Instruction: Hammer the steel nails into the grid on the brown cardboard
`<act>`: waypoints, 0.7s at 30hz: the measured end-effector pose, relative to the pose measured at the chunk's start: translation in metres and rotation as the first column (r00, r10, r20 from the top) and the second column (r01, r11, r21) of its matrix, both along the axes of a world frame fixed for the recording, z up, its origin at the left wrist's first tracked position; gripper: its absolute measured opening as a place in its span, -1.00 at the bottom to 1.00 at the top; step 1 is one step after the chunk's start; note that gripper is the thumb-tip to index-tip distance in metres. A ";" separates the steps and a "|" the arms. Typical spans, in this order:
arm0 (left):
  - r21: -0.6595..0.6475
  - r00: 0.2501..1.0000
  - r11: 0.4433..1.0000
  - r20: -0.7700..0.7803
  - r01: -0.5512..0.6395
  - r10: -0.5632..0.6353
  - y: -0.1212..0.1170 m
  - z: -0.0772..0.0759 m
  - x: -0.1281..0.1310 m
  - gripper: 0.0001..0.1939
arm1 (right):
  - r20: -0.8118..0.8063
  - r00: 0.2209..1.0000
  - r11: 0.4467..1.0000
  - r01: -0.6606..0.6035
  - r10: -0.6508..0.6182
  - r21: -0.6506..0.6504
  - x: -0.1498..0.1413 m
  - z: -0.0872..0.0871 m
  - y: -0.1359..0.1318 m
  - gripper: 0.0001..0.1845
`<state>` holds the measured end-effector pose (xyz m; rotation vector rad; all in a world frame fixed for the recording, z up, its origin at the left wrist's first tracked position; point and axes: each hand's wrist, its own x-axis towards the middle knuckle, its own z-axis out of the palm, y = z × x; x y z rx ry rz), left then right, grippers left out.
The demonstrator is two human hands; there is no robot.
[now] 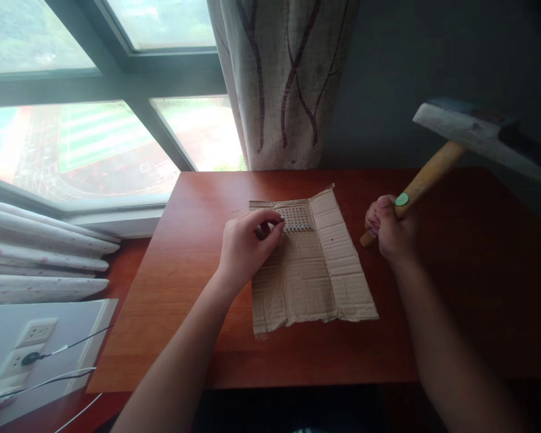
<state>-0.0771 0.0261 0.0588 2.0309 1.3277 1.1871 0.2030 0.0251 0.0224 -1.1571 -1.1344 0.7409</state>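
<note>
My right hand (391, 231) grips a hammer (433, 171) by its wooden handle, raised above the right side of the table. A green sticker marks the handle, and the metal head (464, 123) is up at the far right, partly blurred. My left hand (255, 237) pinches thumb and forefinger together at the left edge of a small patch of dots in rows (300, 218). Something tiny and dark shows at those fingertips, too small to name. The dotted patch lies on a creased piece of brown cardboard (293, 282), with a row of shiny points along its near edge.
The reddish-brown wooden table (175, 264) carries the cardboard. A window (117, 150) and a patterned curtain (284, 78) stand behind and to the left. At lower left, cords (79, 341) run from a wall socket (27, 355) beside the table edge.
</note>
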 end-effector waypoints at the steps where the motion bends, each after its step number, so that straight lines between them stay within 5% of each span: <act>1: 0.003 1.000 1.000 0.004 0.001 -0.001 0.000 0.000 0.000 -0.94 | 0.008 1.000 1.000 -0.007 0.007 -0.014 0.000 0.003 -0.002 -0.40; 7: 0.011 1.000 1.000 -0.014 0.003 -0.003 0.002 -0.003 -0.003 -0.94 | 0.029 0.987 0.982 -0.156 0.160 -0.107 -0.001 0.032 -0.019 -0.51; 11: 0.023 1.000 1.000 -0.023 0.001 -0.001 0.001 -0.004 -0.002 -0.93 | 0.278 0.936 0.961 -0.153 0.215 -0.228 0.008 0.068 -0.033 -0.57; 15: 0.032 1.000 0.999 -0.024 -0.006 0.007 0.000 -0.002 0.000 -0.94 | 0.718 0.627 0.932 -0.034 0.302 -0.362 0.014 0.107 -0.042 -0.49; 18: 0.036 1.000 0.999 -0.028 -0.013 0.014 -0.001 -0.001 0.001 -0.96 | 0.798 0.425 0.894 -0.066 0.428 -0.444 0.013 0.126 -0.045 -0.40; 21: 0.043 0.999 0.999 -0.031 -0.014 0.015 -0.002 -0.001 0.001 -0.97 | 0.792 0.323 0.853 -0.118 0.518 -0.509 0.011 0.134 -0.045 -0.38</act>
